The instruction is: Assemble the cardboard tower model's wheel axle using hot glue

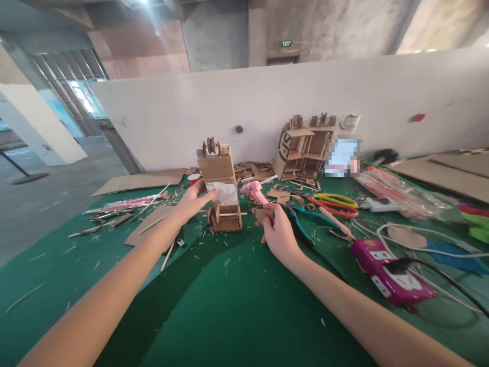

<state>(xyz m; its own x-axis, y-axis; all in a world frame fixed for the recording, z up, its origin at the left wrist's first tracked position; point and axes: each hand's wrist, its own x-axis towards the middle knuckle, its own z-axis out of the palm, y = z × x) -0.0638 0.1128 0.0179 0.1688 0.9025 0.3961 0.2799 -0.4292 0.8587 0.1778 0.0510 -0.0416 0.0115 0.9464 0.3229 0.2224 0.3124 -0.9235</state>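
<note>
A tall cardboard tower model (220, 186) stands upright on the green table (229, 306), with a white paper patch on its front. My left hand (195, 200) grips the tower's left side, thumb on the paper patch. My right hand (278, 232) is closed on a small brown cardboard piece (263, 214), just right of the tower's base. A pink glue gun (255, 192) lies right behind that hand.
Cardboard sheets (141, 181) and sticks lie at left. A second cardboard model (301, 150) stands by the white wall. Red-yellow scissors (334, 203), teal pliers (301, 224), a purple power strip (389, 275) with cables and a plastic bag (397, 191) crowd the right.
</note>
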